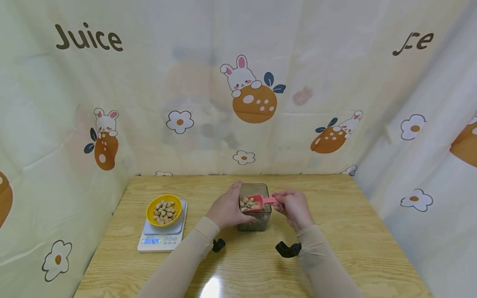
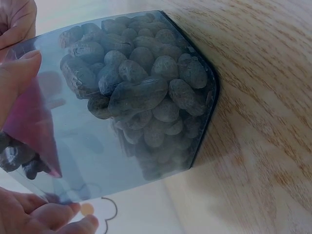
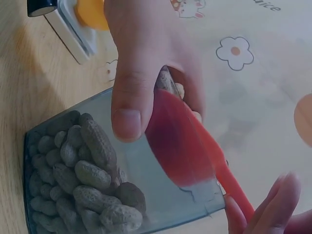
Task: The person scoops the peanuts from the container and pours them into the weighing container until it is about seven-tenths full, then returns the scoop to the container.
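My left hand holds a clear grey plastic container near its top, thumb on one side and fingers on the other. Unshelled peanuts fill its lower part. Between finger and thumb of my right hand is the handle of a red scoop. The scoop's bowl, loaded with peanuts, sits within the container's mouth, showing through the wall in both wrist views. To the left, a yellow bowl of peanuts stands on a white kitchen scale.
The scale's lit display seems to read 424. Everything stands on a wood-grain table. A printed curtain surrounds its back and sides. Black wrist mounts show beside both forearms.
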The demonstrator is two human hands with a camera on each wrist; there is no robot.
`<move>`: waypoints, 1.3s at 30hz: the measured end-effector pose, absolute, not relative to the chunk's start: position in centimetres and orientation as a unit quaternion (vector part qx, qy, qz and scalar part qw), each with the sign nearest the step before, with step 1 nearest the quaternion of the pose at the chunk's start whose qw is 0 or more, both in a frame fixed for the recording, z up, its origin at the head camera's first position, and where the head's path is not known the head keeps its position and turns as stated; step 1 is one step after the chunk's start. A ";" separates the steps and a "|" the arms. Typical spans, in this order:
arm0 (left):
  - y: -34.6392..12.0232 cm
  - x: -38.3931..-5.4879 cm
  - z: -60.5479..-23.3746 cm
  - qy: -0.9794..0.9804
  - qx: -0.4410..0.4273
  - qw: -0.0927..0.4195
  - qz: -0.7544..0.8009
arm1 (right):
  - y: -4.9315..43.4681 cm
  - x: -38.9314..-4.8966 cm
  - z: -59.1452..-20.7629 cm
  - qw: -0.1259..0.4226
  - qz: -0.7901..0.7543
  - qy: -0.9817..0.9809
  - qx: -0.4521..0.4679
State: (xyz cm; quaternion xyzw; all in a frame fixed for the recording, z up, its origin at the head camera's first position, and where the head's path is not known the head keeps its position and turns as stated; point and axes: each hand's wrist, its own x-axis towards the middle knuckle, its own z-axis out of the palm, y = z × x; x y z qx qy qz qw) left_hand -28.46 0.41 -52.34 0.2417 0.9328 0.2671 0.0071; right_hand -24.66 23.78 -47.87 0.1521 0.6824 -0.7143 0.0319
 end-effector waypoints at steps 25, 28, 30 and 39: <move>0.3 -28.4 -52.2 0.934 0.241 0.011 0.263 | 23.7 -23.8 -48.0 0.044 -0.715 0.678 0.163; 0.3 -28.4 -52.2 0.934 0.241 0.013 0.262 | 24.0 -23.5 -48.2 0.042 -0.728 0.662 0.171; 0.3 -28.4 -52.2 0.934 0.241 0.015 0.264 | 24.1 -23.4 -48.4 0.039 -0.736 0.652 0.176; 0.4 -28.2 -52.1 0.934 0.239 0.018 0.265 | 24.5 -23.1 -48.5 0.032 -0.764 0.612 0.202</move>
